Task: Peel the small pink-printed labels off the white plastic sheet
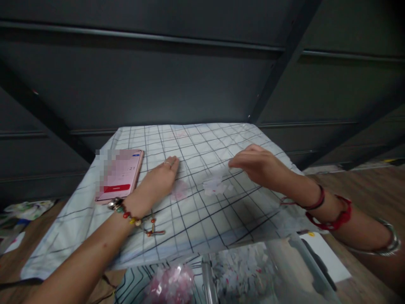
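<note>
My left hand [160, 179] lies flat on the checked cloth [196, 219], its fingers stretched out and close together. Beside it is a small, pinkish, see-through piece [180, 190], perhaps a plastic bag. A little pile of white slips [217, 185] lies on the cloth between my two hands. My right hand [255, 164] hovers to the right of this pile, fingers curled and thumb pressed against them. Whatever may be in that pinch is hidden.
A pink phone [122, 175] with a lit screen lies left of my left hand. Near me stands a clear plastic bin [300, 261] of many small slips, with a bundle of shiny pink packets [172, 283] beside it. A dark panelled wall [190, 80] rises behind the table.
</note>
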### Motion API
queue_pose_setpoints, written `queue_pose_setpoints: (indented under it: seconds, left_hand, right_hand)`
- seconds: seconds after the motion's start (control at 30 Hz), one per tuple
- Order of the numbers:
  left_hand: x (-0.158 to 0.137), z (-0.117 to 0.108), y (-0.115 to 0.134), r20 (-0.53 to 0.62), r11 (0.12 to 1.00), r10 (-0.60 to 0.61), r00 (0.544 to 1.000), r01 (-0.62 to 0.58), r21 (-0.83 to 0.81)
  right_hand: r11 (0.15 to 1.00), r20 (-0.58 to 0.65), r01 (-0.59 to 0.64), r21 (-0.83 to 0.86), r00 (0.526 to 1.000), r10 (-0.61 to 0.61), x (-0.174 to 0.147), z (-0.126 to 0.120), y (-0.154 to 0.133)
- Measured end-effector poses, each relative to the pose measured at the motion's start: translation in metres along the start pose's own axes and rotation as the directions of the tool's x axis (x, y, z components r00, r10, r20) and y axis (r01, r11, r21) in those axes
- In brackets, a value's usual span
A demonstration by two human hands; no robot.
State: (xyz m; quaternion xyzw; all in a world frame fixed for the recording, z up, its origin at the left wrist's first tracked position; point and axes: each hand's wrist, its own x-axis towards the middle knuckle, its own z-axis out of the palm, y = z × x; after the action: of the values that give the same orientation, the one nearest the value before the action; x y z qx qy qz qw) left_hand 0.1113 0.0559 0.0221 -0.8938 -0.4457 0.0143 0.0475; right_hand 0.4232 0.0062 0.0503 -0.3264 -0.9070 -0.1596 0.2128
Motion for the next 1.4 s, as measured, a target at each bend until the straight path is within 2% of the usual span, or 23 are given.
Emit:
queue_pose_setpoints:
  seconds: [0.1,0.2,0.4,0.57,0.7,0.83,0.93,1.03,1.1,1.23,1.33,1.4]
  left_hand:
    - [0.004,0.004,-0.001,0.125,0.983,0.176,0.976,-0.168,-0.074]
    - [0.007,0.010,-0.001,0.093,0.961,0.268,0.959,-0.260,-0.095]
    - [0.002,0.011,0.001,0.065,0.943,0.330,0.942,-0.327,-0.060]
    - [-0.003,0.003,0.019,0.143,0.935,0.353,0.925,-0.344,-0.081]
    - [-0.004,-0.006,0.040,0.255,0.932,0.363,0.896,-0.344,-0.119]
    - [-0.004,-0.009,0.045,0.305,0.940,0.341,0.889,-0.327,-0.099]
    - [-0.005,-0.006,0.039,0.316,0.950,0.314,0.895,-0.296,-0.103]
    - [-0.008,-0.003,0.034,0.339,0.953,0.303,0.890,-0.279,-0.120]
    - [-0.010,-0.003,0.034,0.341,0.953,0.300,0.891,-0.269,-0.137]
    - [-0.015,-0.010,0.040,0.367,0.957,0.285,0.886,-0.242,-0.159]
    - [-0.018,-0.016,0.045,0.414,0.965,0.258,0.873,-0.215,-0.147]
    - [-0.020,-0.017,0.045,0.428,0.967,0.252,0.868,-0.210,-0.145]
  right_hand:
    - [1.000,-0.002,-0.007,0.006,1.000,0.007,-0.007,-0.015,-0.008]
    - [1.000,-0.020,-0.027,-0.013,0.999,0.027,-0.004,-0.019,-0.011]
    - [0.999,0.030,0.034,-0.003,0.999,-0.034,-0.002,-0.011,-0.015]
    - [0.997,-0.023,0.076,0.013,0.997,-0.076,-0.028,-0.027,-0.009]
    - [0.997,-0.024,-0.035,-0.075,0.999,0.034,-0.035,-0.030,-0.001]
    - [0.964,0.079,-0.133,-0.231,0.985,0.155,-0.032,-0.030,-0.014]
    - [0.955,0.050,-0.072,-0.286,0.995,0.090,-0.033,-0.037,-0.036]
    - [0.966,-0.021,0.012,-0.257,1.000,-0.018,-0.035,-0.046,-0.057]
    - [0.973,-0.041,0.029,-0.228,0.998,-0.039,-0.033,-0.050,-0.064]
    - [0.978,-0.021,0.028,-0.205,0.999,-0.033,-0.023,-0.047,-0.064]
    - [0.990,0.036,0.085,-0.113,0.996,-0.081,-0.022,-0.042,-0.061]
    - [0.993,0.017,0.108,-0.052,0.994,-0.108,-0.027,-0.044,-0.060]
